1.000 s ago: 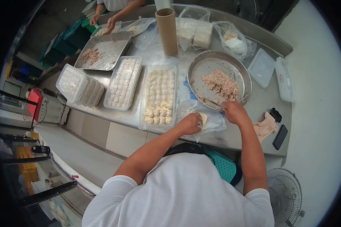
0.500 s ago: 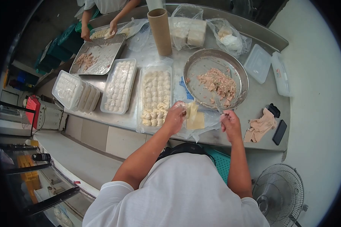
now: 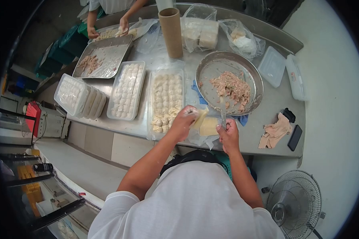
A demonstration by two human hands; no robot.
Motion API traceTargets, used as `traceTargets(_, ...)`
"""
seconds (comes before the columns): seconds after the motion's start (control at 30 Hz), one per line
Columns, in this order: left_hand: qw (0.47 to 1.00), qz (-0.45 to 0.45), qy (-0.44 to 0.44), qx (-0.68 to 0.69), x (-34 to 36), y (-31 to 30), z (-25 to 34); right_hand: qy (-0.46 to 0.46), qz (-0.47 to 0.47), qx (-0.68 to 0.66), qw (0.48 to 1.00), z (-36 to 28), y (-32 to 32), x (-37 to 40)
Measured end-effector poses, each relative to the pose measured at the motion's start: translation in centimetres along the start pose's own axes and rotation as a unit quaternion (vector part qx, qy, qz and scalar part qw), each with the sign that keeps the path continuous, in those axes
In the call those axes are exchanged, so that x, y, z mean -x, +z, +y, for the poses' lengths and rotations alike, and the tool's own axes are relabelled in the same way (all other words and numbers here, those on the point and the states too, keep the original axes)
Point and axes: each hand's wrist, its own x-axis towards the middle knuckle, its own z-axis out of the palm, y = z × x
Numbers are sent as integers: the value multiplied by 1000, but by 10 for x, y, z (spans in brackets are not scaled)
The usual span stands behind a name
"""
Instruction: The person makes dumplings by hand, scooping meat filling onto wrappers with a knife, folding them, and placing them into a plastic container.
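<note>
Tilted pale wrapper (image 3: 200,116) — thin, probably metal spatula (image 3: 222,112).

Long stainless steel table (image 3: 263,123). Far side: upright brown cardboard tube (image 3: 171,32), clear plastic bags of white dough blocks (image 3: 201,32), flat rectangular steel tray (image 3: 111,59) with meat scraps. Round steel pan (image 3: 211,67) of minced filling sits on a blue cloth (image 3: 196,92). Middle: open clear plastic tray of dumplings (image 3: 148,99), second white-filled tray (image 3: 121,118) just beside it, stack of lidded trays (image 3: 79,95) at the left end. Right end: clear plastic boxes (image 3: 272,65), beige rag (image 3: 273,133), black phone (image 3: 294,138). Near edge: stack of pale square dough wrappers (image 3: 209,127) on a plastic sheet.
</note>
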Motion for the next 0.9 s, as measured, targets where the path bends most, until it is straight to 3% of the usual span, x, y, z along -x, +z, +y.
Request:
traceTargets(0.03,994,-23,2,-106,-1,0,-3,-7,1,-19,1000,-8,9,4)
traceTargets(0.07,994,-23,2,-104,0,3,-7,-17,3,-37,999,-13,15,5)
traceTargets(0.13,952,-86,69,-287,4,14,-12,-32,18,-5,999,-1,21,-6)
traceTargets(0.17,951,-89,69,-286,4,14,-15,-46,33,25,998,6,20,-9)
traceTargets(0.27,993,20,-46,-105,-5,1,-21,-42,32,7,999,3,17,-6)
traceTargets(0.3,993,20,-46,-104,-6,-6,-14,-42,32,8,999,5,12,-4)
traceTargets(0.37,973,-30,-18,226,-3,-20,1,-26,36,55,997,15,-3,1)
traceTargets(0.4,974,-27,-16,226,-1,-21,11,-25,33,55,998,21,-10,4)
traceTargets(0.47,943,6,-17,333,2,-20,30,-111,65,188,974,33,-22,6)
traceTargets(0.6,977,88,-8,195,-9,-17,26,-181,73,294,936,-7,-5,27)
traceTargets(0.67,956,-11,-74,283,-4,-5,37,-311,28,340,887,-36,19,34)
traceTargets(0.8,955,-1,-69,287,-7,-3,41,-297,-1,379,876,-38,23,40)
traceTargets(0.87,969,82,-67,221,-14,-11,36,-251,-4,485,838,-59,19,46)
traceTargets(0.9,970,82,-68,219,-13,-11,36,-250,-2,483,839,-69,20,51)
